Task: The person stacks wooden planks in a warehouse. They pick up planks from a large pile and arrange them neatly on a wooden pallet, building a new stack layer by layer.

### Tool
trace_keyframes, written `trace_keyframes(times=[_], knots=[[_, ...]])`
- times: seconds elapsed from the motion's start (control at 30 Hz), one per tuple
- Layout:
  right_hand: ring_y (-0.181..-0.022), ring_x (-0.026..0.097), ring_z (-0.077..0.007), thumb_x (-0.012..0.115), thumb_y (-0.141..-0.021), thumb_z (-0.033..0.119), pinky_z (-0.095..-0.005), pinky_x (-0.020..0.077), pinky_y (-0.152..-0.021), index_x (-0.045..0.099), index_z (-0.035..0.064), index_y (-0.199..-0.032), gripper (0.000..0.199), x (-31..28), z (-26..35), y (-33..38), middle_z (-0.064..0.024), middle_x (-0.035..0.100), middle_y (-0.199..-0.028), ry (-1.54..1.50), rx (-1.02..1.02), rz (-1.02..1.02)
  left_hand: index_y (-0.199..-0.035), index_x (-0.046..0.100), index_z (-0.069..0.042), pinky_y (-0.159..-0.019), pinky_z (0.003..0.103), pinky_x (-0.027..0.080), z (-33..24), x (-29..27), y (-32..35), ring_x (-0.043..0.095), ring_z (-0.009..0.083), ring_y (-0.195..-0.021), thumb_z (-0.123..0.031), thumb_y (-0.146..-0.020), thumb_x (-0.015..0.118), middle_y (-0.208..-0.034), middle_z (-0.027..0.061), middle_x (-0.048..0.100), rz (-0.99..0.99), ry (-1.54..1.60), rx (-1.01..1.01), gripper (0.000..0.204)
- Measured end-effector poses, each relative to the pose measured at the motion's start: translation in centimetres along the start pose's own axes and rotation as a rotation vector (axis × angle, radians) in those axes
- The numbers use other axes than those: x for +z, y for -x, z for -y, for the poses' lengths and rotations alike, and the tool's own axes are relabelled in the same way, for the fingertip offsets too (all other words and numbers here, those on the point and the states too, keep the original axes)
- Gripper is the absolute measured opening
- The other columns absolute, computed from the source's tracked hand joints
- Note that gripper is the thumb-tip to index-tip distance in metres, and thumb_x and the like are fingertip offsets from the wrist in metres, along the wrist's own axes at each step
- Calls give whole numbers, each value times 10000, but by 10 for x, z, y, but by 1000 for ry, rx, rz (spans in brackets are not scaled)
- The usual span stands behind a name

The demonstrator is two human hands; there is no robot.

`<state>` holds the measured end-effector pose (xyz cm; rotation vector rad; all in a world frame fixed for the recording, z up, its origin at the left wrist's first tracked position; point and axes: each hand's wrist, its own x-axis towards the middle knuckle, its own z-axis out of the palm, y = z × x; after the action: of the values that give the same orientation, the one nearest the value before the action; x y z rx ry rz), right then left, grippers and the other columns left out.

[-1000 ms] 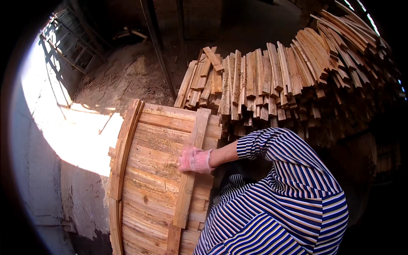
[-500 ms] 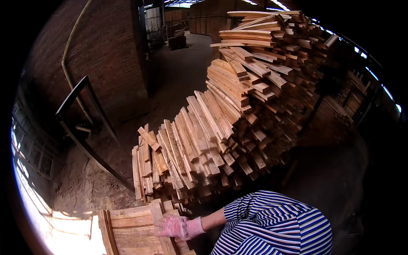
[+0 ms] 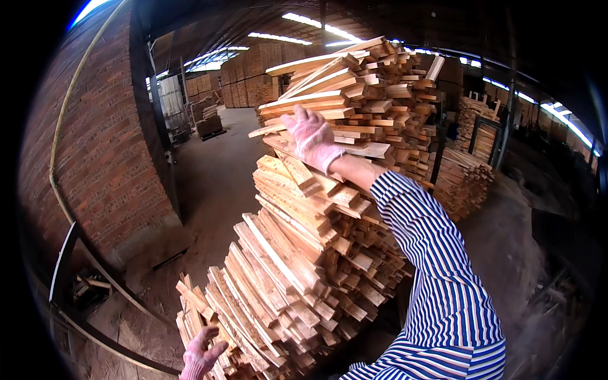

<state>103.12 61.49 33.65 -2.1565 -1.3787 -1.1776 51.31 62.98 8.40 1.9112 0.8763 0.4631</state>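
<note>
**Right hand high on the slat stack, left hand low at its foot**

My right hand [image 3: 311, 136] is up at arm's length, palm flat and fingers spread on the ends of the wooden slats [image 3: 329, 104] near the top of the stack [image 3: 297, 266]; pressing, not gripping as far as I can tell. Slats run long axis away from me and rightward, cut ends facing me and left. Right hand is the nearer one to the top slats. My left hand [image 3: 201, 354] is low by the stack's bottom edge, fingers loosely curled, holding nothing. Its wrist is cut off by the frame. Striped sleeve [image 3: 437, 278] hides the stack's lower right side.
</note>
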Motion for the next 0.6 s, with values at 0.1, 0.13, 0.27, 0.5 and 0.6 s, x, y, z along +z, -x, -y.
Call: trace_keyframes(times=[0.1, 0.13, 0.27, 0.5, 0.6], knots=[[-1260, 493, -300, 488, -1001, 245, -466, 377, -1110, 508, 194, -1354, 357, 12, -96, -83, -146, 491, -1362, 441, 114, -72, -1354, 554, -18, -1032, 391, 488, -68, 41, -125, 606, 262, -1201, -271, -880, 796, -1283, 161, 638, 160, 233, 245, 589], [-1317, 457, -307, 458, -1023, 285, -476, 346, -1144, 469, 201, -1397, 383, 3, -90, -104, -154, 464, -1415, 512, 169, 20, -1358, 553, -18, -1027, 391, 491, -95, 42, -144, 604, 254, -1202, -287, -900, 774, -1296, 153, 629, 176, 337, 281, 575], [-1506, 259, -352, 551, -991, 481, -544, 278, -1200, 312, 222, -1542, 654, -14, -183, -157, -196, 261, -1623, 375, 417, -202, -1407, 501, -22, -1023, 407, 504, -211, 93, -260, 584, 238, -1230, -414, -962, 683, -1285, 110, 617, 420, 858, 536, 621], [-1199, 584, -348, 805, -779, 485, -609, 557, -906, 417, 163, -1434, 826, -13, -211, -153, -164, 529, -1327, 192, 461, 56, -1583, -46, 23, -1222, 534, 260, -371, 199, -440, 209, 448, -1499, -659, -824, 723, -1651, 282, 69, 749, 1493, 258, 1278], [-1103, 625, -283, 775, -780, 295, -443, 578, -867, 455, 100, -1341, 675, -6, -154, -149, -157, 512, -1258, 129, 341, 1, -1580, -62, 32, -1257, 519, 142, -362, 194, -539, 91, 434, -1526, -732, -734, 751, -1664, 257, 8, 835, 1626, 65, 1400]])
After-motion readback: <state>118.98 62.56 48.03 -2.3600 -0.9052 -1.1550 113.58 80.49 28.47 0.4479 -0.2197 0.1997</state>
